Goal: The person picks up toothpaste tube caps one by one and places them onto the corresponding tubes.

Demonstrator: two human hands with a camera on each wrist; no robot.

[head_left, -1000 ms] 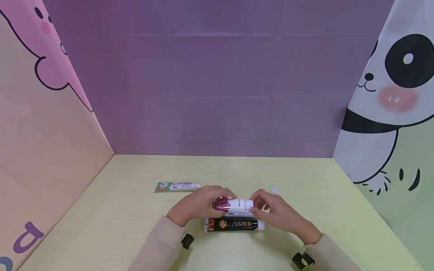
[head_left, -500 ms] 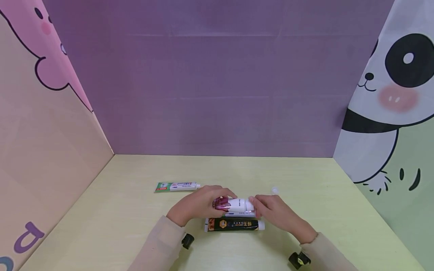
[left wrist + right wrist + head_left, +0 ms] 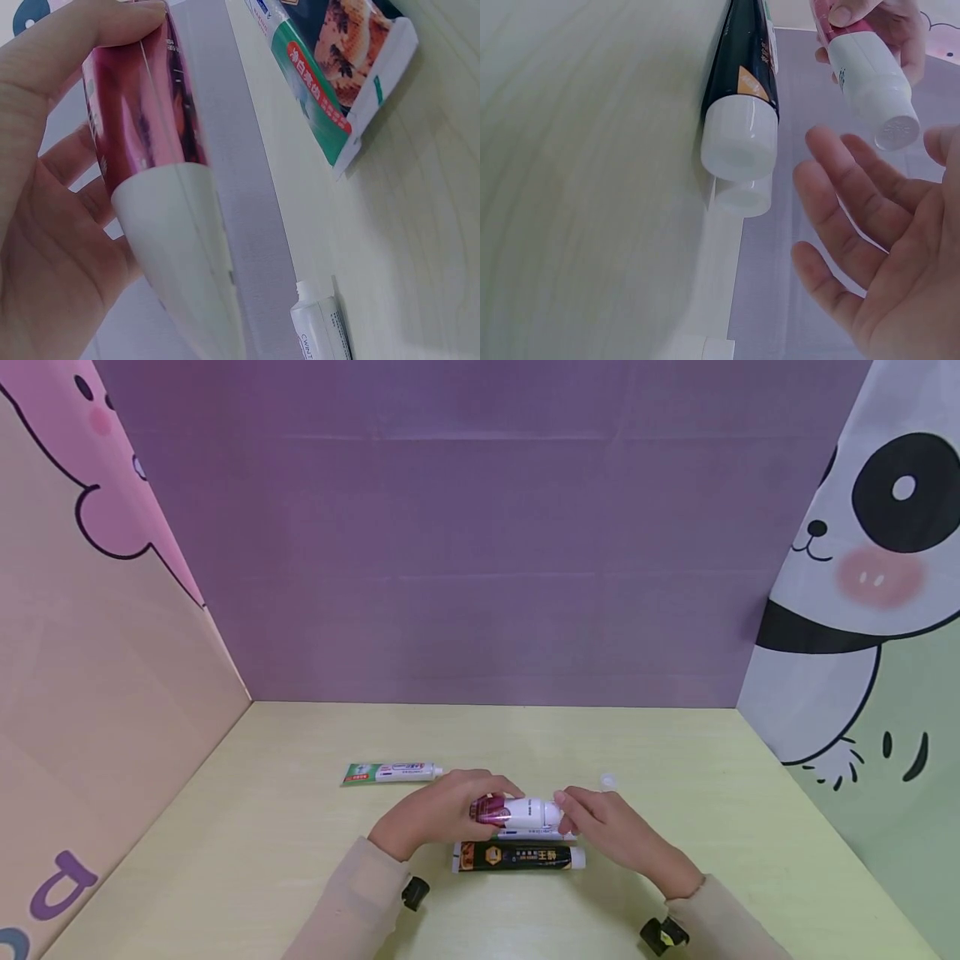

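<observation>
My left hand (image 3: 453,810) holds a maroon-and-white toothpaste tube (image 3: 513,812) level above the table, its white cap (image 3: 896,131) pointing right. In the left wrist view the thumb (image 3: 112,26) presses on the maroon part. My right hand (image 3: 611,827) is at the cap end, and in the right wrist view its fingers (image 3: 847,206) are spread loosely, a little apart from the cap. Below the held tube lie a black toothpaste tube (image 3: 517,857) and a green-and-white one (image 3: 311,90), side by side, both with white caps on the right.
At the back left lies another green-and-white toothpaste tube (image 3: 393,773), its bare nozzle (image 3: 304,289) showing in the left wrist view. A loose white cap (image 3: 608,782) sits behind the right hand. A purple back wall (image 3: 487,568) and printed side walls enclose the table.
The right hand's fingers have shifted around the cap end of the tube, first gripping from the side, then over it, now slightly back. The left hand and tube have stayed in place.
</observation>
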